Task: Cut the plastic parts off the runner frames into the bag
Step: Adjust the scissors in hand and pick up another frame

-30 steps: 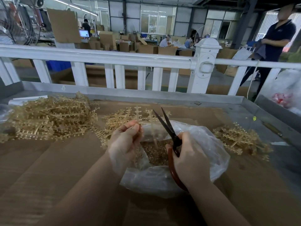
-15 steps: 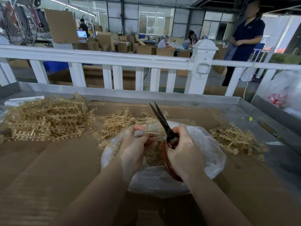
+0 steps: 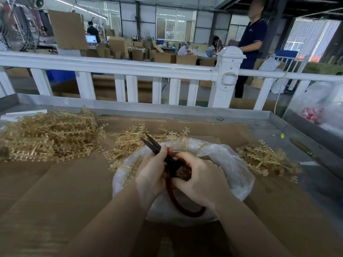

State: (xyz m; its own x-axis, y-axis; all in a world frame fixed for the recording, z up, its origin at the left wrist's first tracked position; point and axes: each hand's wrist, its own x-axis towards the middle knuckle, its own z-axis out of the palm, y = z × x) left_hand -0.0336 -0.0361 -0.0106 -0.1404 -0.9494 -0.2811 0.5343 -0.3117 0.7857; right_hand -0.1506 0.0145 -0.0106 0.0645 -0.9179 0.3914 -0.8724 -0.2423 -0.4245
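A clear plastic bag [image 3: 232, 164] lies open on the cardboard in front of me, with cut gold parts inside. My right hand [image 3: 200, 179] grips black scissors [image 3: 154, 145] with a red-brown loop handle, blades pointing up and left, slightly apart. My left hand [image 3: 152, 173] is closed over the bag, fingers against the blades, and a thin gold runner frame [image 3: 130, 169] hangs below it along the bag's left side. The two hands touch above the bag mouth.
A big heap of gold runner frames [image 3: 50, 134] lies at the left, a smaller heap [image 3: 130, 140] behind the bag, another [image 3: 265, 158] at the right. A white railing [image 3: 130, 68] borders the metal table edge [image 3: 297, 127]. A person [image 3: 250, 43] stands beyond it.
The scissors swung left and lower, blades now nearly together. My left hand moved right against the blades, and both hands drew together over the bag. The person behind the railing walked left.
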